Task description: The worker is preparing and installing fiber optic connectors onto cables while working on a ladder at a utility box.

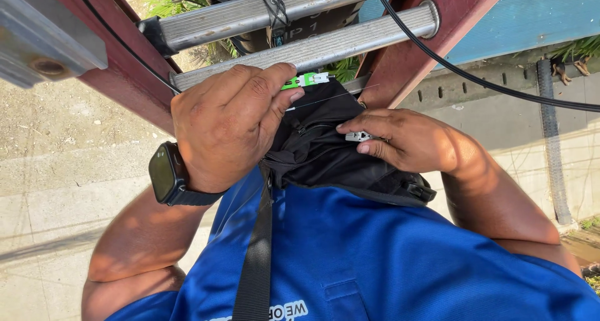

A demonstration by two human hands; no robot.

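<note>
While left hand [228, 124] pinched a green fibre connector [305, 80] | right hand [409, 140] gripped a small white clip [358, 136] over the black pouch [325, 146] — mid-assembly, likely — next move called for careful alignment.

Green connector [304, 80] in left hand [228, 124]

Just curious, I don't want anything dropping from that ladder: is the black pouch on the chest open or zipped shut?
Cannot tell: the left hand and right hand cover much of the black pouch.
</note>
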